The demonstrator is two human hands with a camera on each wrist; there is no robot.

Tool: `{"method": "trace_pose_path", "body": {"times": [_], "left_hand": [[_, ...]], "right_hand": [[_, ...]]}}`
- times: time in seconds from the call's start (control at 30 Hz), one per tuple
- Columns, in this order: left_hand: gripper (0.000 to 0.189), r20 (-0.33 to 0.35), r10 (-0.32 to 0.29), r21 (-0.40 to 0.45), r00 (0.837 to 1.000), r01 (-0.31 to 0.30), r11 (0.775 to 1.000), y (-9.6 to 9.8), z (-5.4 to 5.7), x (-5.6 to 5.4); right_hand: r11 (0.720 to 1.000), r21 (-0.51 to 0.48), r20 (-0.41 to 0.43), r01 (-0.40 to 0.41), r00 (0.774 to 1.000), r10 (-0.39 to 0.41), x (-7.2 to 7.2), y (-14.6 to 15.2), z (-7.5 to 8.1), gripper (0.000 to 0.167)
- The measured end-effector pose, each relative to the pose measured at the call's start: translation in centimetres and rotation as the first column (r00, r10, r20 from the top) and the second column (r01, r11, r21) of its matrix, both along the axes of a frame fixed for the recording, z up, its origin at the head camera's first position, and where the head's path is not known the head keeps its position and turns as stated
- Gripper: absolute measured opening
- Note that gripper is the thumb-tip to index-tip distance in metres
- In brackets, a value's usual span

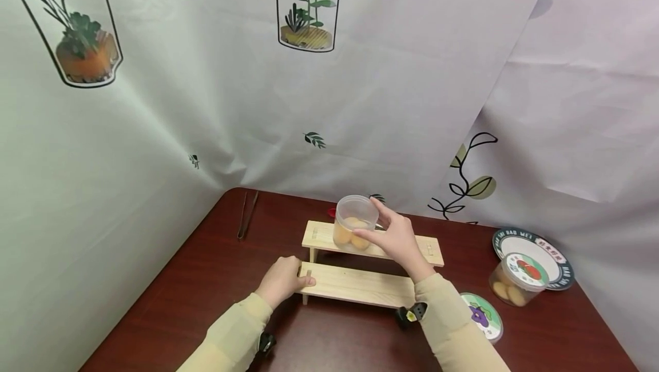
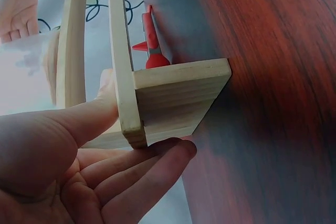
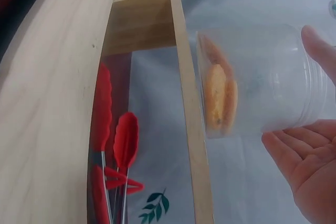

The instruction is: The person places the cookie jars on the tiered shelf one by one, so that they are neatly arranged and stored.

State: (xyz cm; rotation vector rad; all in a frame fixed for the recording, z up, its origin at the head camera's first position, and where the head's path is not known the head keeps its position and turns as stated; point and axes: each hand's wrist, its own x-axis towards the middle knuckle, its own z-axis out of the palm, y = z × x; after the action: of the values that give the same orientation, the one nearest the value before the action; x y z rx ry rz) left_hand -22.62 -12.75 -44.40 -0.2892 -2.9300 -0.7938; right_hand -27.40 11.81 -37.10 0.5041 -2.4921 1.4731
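My right hand (image 1: 399, 240) holds a clear, lidless plastic jar (image 1: 364, 212) by its rim, thumb on one side and fingers on the other. Several round golden cookies (image 3: 221, 100) lie at the jar's bottom. The jar is upright at the upper step of a two-step wooden rack (image 1: 355, 283), its base against or very near the board; contact cannot be told. At the rack's left end, my left hand (image 1: 282, 281) grips the lower step, thumb on top and fingers beneath, as the left wrist view shows.
Red-tipped tongs (image 3: 126, 137) lie behind and under the rack. Metal tongs (image 1: 248, 217) are at the back left. On the right are a lidded jar of cookies (image 1: 507, 291), a dark-rimmed plate (image 1: 563, 272) and a loose round lid (image 1: 484, 316). Printed cloth walls (image 1: 360, 103) border the table.
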Motion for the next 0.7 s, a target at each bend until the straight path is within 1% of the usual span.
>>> {"method": "trace_pose_path", "body": {"times": [0.17, 0.43, 0.7], "left_hand": [[0.039, 0.010, 0.005, -0.002, 1.000, -0.005, 1.000, -0.07, 0.05, 0.00], [0.038, 0.016, 0.012, -0.007, 1.000, -0.012, 1.000, -0.05, -0.05, -0.07], [0.037, 0.006, 0.017, -0.005, 1.000, -0.017, 1.000, -0.07, -0.13, 0.05]], "right_hand": [[1.000, -0.004, 0.015, -0.015, 1.000, 0.015, -0.47, -0.81, -0.15, 0.090], [0.999, 0.027, 0.044, 0.025, 0.999, -0.026, -0.63, -1.11, -0.41, 0.090], [1.000, 0.029, 0.059, -0.009, 0.998, 0.007, -0.59, -1.08, -0.22, 0.092]]}}
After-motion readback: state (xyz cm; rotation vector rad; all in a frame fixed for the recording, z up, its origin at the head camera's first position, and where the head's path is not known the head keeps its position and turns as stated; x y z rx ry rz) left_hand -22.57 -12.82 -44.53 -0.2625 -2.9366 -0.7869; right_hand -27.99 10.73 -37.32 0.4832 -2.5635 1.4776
